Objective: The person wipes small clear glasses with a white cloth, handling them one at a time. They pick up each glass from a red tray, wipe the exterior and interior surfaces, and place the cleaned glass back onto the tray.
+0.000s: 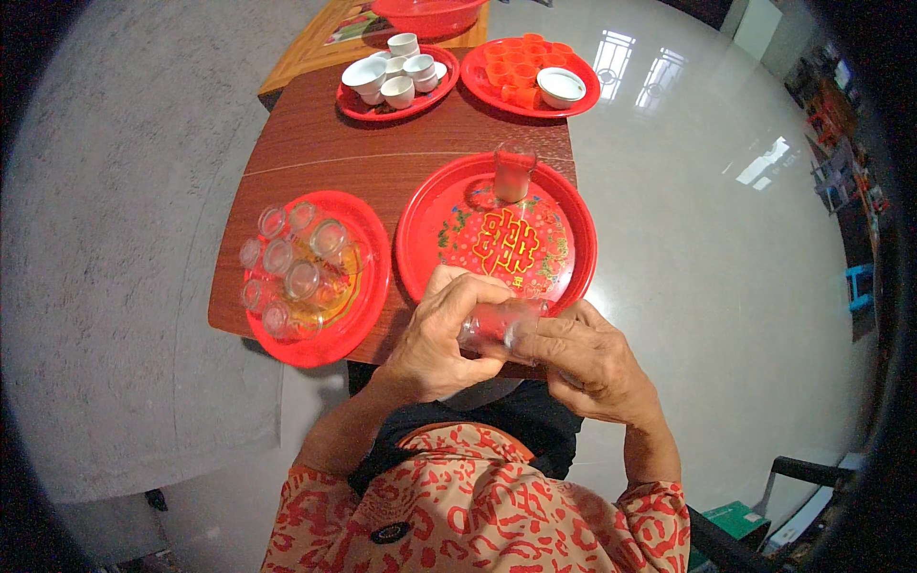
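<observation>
Just over the near edge of a round red tray (pixel 413 215), both my hands are on a clear drinking glass (pixel 489 328) lying sideways. My left hand (pixel 435 329) wraps around one end of it. My right hand (pixel 597 368) grips the other end, its fingers covering the rim; whether they reach inside is hard to tell. At the tray's far side another clear glass (pixel 514 180) stands upright on the yellow and green printed pattern. Left of the tray, a red plate (pixel 375 244) carries several small clear glass jars or cups (pixel 303 279).
Farther back on the brown table (pixel 315 143) are a red plate (pixel 346 103) of white cups (pixel 397 92) and another red plate (pixel 583 100) with orange-red cups (pixel 511 67) and a white bowl (pixel 562 86). Behind them sits a red basin (pixel 430 17). A grey wall rises at left.
</observation>
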The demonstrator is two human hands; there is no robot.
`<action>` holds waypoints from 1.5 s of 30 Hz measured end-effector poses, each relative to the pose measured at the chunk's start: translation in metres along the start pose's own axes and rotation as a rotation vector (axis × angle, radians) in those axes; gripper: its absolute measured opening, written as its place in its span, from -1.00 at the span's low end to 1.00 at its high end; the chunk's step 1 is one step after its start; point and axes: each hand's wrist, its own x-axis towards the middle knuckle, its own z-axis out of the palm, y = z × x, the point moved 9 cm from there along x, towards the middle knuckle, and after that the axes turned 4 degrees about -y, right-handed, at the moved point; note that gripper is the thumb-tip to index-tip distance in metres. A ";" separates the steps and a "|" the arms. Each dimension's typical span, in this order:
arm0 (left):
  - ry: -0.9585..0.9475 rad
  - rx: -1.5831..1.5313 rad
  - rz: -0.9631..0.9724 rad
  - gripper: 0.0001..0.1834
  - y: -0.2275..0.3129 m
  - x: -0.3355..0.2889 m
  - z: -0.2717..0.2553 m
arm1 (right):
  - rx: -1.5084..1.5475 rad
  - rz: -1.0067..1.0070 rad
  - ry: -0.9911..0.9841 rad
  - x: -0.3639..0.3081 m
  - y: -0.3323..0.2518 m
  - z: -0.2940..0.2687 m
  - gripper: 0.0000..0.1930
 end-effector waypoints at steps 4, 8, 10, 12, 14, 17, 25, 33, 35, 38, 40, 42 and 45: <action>0.007 -0.005 0.009 -0.41 0.001 0.000 0.003 | 0.243 0.039 0.015 -0.003 0.006 -0.003 -0.56; 0.042 0.005 0.026 -0.39 0.003 0.001 0.001 | 0.530 0.233 0.071 -0.008 0.020 -0.003 -0.65; 0.072 0.039 0.044 -0.37 0.004 0.001 -0.001 | 0.880 0.569 0.072 -0.023 0.033 0.008 -0.70; 0.083 0.083 0.077 -0.35 0.008 0.003 -0.001 | 0.941 0.659 0.275 -0.024 0.039 0.003 -0.72; 0.103 0.122 0.108 -0.34 0.011 0.003 0.000 | 0.928 0.678 0.368 -0.023 0.040 -0.002 -0.71; 0.111 0.137 0.129 -0.33 0.010 0.003 0.000 | 0.920 0.580 0.228 -0.020 0.032 0.004 -0.69; 0.117 0.189 0.141 -0.35 0.009 0.003 -0.006 | 0.559 0.358 0.192 -0.012 0.028 -0.003 -0.72; 0.129 0.188 0.125 -0.36 0.004 0.004 -0.009 | 0.656 0.301 0.303 -0.015 0.031 -0.008 -0.72; 0.134 0.188 0.067 -0.36 -0.001 0.005 -0.011 | 0.475 0.212 0.465 -0.016 0.023 -0.020 -0.70; 0.126 0.070 -0.060 -0.41 -0.010 0.005 -0.010 | 0.176 0.094 0.533 -0.010 0.007 -0.018 -0.65; 0.105 -0.100 -0.179 -0.44 -0.020 0.004 -0.005 | 0.058 0.066 0.584 -0.011 0.002 -0.010 -0.58; 0.083 -0.302 -0.320 -0.45 -0.036 0.000 0.001 | 0.009 0.060 0.638 -0.016 0.004 -0.007 -0.57; 0.091 -0.537 -0.375 -0.41 -0.047 -0.002 0.003 | 0.015 0.098 0.641 -0.020 0.007 -0.006 -0.59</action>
